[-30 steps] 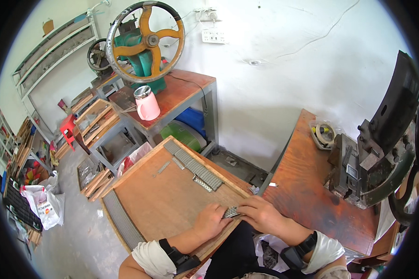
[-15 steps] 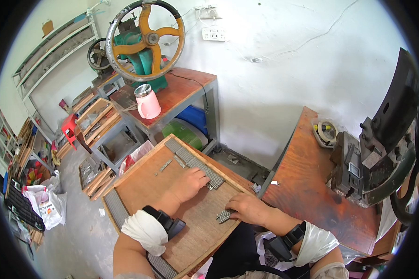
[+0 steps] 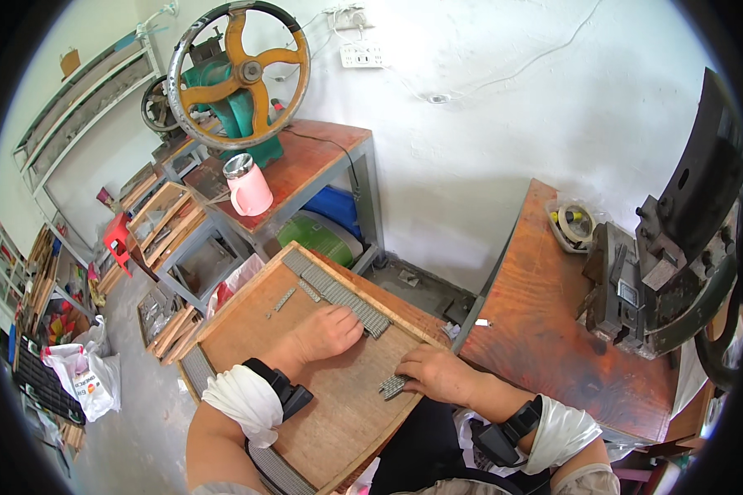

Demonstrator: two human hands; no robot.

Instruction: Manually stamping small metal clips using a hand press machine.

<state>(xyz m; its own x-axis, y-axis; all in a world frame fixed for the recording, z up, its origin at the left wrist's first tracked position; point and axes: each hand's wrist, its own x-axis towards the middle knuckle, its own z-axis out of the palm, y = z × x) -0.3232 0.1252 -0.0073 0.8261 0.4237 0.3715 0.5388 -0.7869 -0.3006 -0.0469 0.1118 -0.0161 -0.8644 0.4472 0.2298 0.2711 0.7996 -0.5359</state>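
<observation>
The left hand [image 3: 326, 332] lies palm down on the wooden tray [image 3: 248, 318], fingers spread flat and resting against the long row of small grey metal pieces [image 3: 338, 290] along the tray's far edge — nothing gripped. The right hand [image 3: 437, 373] curls loosely over a short cluster of the same pieces [image 3: 391, 386] near the tray's right edge — fingertips touching it.

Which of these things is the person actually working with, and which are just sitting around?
In use:
left hand resting on the long row of grey metal pieces
right hand on a small cluster of metal pieces
wooden board under both

Lying about:
pink mug
wheeled green machine
dark press
white bag
</observation>
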